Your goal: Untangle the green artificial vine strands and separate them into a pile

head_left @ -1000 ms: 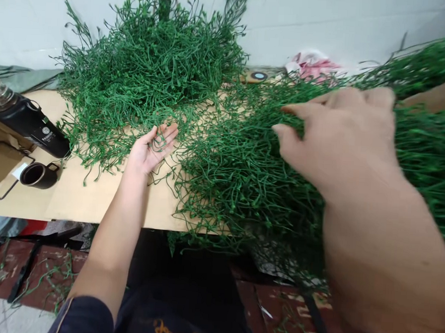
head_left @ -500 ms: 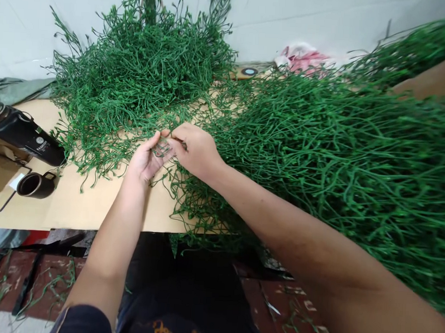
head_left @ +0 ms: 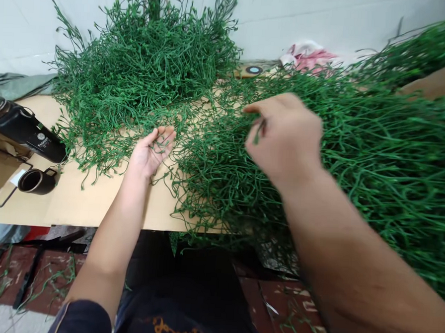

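Note:
My left hand [head_left: 150,150] lies palm up on the tan table [head_left: 75,198], fingers apart, with a few thin green plastic stems resting across the palm. My right hand [head_left: 284,135] hovers above the big pile of green stems [head_left: 375,159] on the right, fingers pinched together with a green stem showing between them. A second heap of green stems [head_left: 145,78] rises at the back left, just beyond my left hand.
A black flask [head_left: 26,134] lies at the table's left edge with a dark cup [head_left: 35,180] and a wire frame beside it. Pink cloth [head_left: 310,57] and a small round object [head_left: 254,70] sit by the white wall. Loose stems litter the reddish floor.
My right hand came to the left palm half a second ago, then lifted back up and to the right over the big pile. My left hand has stayed in place.

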Demonstrator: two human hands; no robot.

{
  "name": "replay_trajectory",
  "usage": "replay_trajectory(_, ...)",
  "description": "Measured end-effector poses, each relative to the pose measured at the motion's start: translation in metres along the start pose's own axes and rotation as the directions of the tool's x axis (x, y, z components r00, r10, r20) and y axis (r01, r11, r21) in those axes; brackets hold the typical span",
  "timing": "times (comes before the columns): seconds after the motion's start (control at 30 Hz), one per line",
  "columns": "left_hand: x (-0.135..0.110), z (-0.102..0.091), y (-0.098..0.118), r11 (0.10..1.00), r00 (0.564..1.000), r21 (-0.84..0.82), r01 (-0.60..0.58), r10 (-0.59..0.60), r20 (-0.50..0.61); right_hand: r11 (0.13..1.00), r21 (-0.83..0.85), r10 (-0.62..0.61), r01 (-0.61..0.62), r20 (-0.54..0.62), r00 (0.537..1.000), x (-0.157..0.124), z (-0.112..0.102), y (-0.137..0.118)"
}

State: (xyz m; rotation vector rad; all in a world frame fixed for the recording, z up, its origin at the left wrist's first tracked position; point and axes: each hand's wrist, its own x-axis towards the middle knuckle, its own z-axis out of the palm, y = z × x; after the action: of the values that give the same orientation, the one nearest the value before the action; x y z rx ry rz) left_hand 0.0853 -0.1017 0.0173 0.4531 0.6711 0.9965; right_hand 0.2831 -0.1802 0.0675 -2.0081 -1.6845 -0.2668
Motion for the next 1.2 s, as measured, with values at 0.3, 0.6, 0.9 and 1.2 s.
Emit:
replay_trajectory(0.3,-0.003,0.002,-0.001,0.993,0.988,0.096,0.07,-0.083,0.128,0.958,-0.121,-0.233,0.262,0.213,0.949,-0.008,-0.002,-0.032)
replay_trajectory(0.6,-0.001,0.007,-0.004,0.99,0.985,0.134,0.052,-0.073,0.157,0.955,0.093,-0.297,0.283,0.335,0.894,-0.01,0.041,-0.074)
replay_trajectory(0.9,-0.001,0.011,-0.007,0.996,0.998,0.079,-0.045,0.042,0.038,0.916,0.218,-0.397,0.337,0.363,0.843,-0.017,0.044,-0.067)
replay_trajectory(1.2,0.006,0.007,-0.011,0.991,0.993,0.11,-0.071,0.08,-0.082,0.92,0.171,-0.392,0.353,0.4,0.828,-0.026,0.022,-0.055)
